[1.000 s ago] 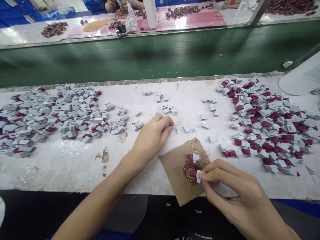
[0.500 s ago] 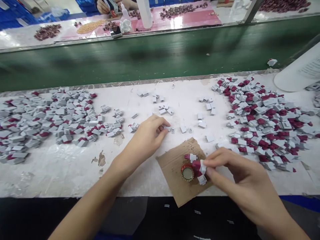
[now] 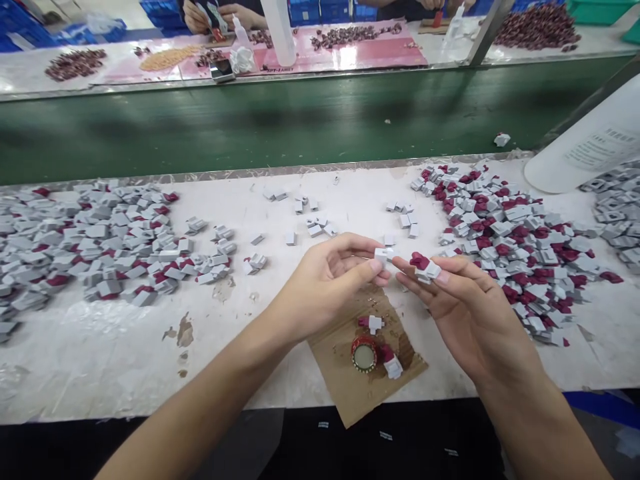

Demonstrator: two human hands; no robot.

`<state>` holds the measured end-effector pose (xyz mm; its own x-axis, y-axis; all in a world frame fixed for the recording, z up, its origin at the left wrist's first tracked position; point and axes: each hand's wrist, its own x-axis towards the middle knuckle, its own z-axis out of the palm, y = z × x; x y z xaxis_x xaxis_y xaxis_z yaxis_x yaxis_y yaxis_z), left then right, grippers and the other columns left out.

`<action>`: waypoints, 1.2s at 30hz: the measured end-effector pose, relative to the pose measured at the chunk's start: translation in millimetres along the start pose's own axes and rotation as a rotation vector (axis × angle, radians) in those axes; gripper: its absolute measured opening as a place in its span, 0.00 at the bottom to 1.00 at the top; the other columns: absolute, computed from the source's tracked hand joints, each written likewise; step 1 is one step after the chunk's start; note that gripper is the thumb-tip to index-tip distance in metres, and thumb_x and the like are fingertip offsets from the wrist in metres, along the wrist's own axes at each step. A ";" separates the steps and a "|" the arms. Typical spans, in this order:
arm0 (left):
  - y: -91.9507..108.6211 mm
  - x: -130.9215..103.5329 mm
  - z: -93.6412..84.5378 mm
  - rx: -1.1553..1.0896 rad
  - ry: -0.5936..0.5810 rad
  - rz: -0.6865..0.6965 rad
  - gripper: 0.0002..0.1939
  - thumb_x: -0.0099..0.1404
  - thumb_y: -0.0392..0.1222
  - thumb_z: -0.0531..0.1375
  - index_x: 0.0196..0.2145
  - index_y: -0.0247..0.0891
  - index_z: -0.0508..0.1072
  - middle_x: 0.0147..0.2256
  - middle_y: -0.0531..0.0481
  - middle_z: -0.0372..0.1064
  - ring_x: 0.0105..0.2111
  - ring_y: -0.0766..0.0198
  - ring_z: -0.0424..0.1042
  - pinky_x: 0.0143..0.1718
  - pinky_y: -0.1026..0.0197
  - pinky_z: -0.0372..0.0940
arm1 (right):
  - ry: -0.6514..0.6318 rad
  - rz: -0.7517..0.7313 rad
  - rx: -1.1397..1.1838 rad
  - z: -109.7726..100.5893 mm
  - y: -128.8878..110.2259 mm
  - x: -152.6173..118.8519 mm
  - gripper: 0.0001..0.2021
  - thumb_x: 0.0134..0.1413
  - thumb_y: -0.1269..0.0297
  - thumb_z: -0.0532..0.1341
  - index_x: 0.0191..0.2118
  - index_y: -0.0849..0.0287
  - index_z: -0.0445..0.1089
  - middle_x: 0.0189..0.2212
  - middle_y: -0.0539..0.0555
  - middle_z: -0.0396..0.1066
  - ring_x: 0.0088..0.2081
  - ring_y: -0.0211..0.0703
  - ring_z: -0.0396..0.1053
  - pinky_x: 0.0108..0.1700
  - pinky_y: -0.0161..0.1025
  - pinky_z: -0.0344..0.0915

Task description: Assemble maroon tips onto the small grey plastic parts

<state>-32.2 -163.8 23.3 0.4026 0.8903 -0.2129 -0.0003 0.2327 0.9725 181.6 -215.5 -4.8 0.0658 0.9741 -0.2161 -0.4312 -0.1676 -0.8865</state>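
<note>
My left hand (image 3: 333, 283) pinches a small light-grey plastic block (image 3: 382, 255) between thumb and fingers. Just right of it, my right hand (image 3: 467, 300) grips a small grey-and-maroon plastic piece (image 3: 425, 267), its maroon end up. The two parts are close but apart. Below my hands lies a piece of brown cardboard (image 3: 340, 387). On it stand a red-rimmed bottle cap (image 3: 364, 355) and two more grey-and-maroon pieces, one (image 3: 371, 325) above the cap and one (image 3: 391, 363) touching or very near its right side.
Heaps of grey-and-maroon parts lie at left (image 3: 100, 247) and right (image 3: 520, 240). Several loose grey blocks (image 3: 315, 227) lie between them. A white bottle (image 3: 585, 143) leans at the right. Beyond a green belt (image 3: 250, 127), other people's hands (image 3: 240, 15) work at a pink-covered table.
My right hand has lifted a grey-and-maroon piece off the cardboard, up and toward my left hand. My left hand has moved right with a grey block picked from the table.
</note>
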 end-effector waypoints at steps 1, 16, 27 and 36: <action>0.0 0.1 4.1 -0.047 -0.012 0.003 0.09 0.75 0.41 0.69 0.50 0.36 0.80 0.44 0.44 0.84 0.43 0.56 0.86 0.51 0.53 0.80 | -0.006 -0.022 -0.016 0.1 -0.4 0.9 0.04 0.63 0.63 0.75 0.39 0.43 0.85 0.42 0.46 0.89 0.52 0.52 0.87 0.65 0.58 0.79; -6.0 1.4 13.4 -0.117 -0.075 0.016 0.07 0.77 0.38 0.69 0.50 0.35 0.82 0.45 0.45 0.86 0.45 0.59 0.86 0.53 0.58 0.80 | -0.013 -0.161 -0.227 -3.5 1.3 1.3 0.04 0.65 0.64 0.77 0.42 0.45 0.88 0.40 0.49 0.86 0.41 0.41 0.84 0.46 0.35 0.82; -7.5 -10.9 16.9 0.002 -0.061 0.054 0.06 0.77 0.37 0.67 0.50 0.40 0.82 0.45 0.49 0.84 0.47 0.59 0.85 0.50 0.59 0.80 | -0.129 -0.112 -0.307 -8.5 -11.3 5.2 0.02 0.64 0.65 0.77 0.40 0.49 0.88 0.36 0.51 0.85 0.34 0.37 0.82 0.32 0.26 0.76; 2.7 -2.9 6.2 0.228 -0.017 0.158 0.05 0.77 0.37 0.65 0.48 0.42 0.81 0.47 0.50 0.83 0.48 0.59 0.84 0.53 0.57 0.78 | -0.179 -0.177 -0.477 5.4 -21.4 13.6 0.03 0.67 0.61 0.74 0.44 0.50 0.87 0.40 0.52 0.86 0.40 0.43 0.85 0.42 0.35 0.81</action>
<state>-27.7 -168.2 27.1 0.4289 0.9015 -0.0574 0.1414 -0.0042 0.9899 186.9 -197.8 13.5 -0.0725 0.9973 -0.0103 0.0319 -0.0080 -0.9995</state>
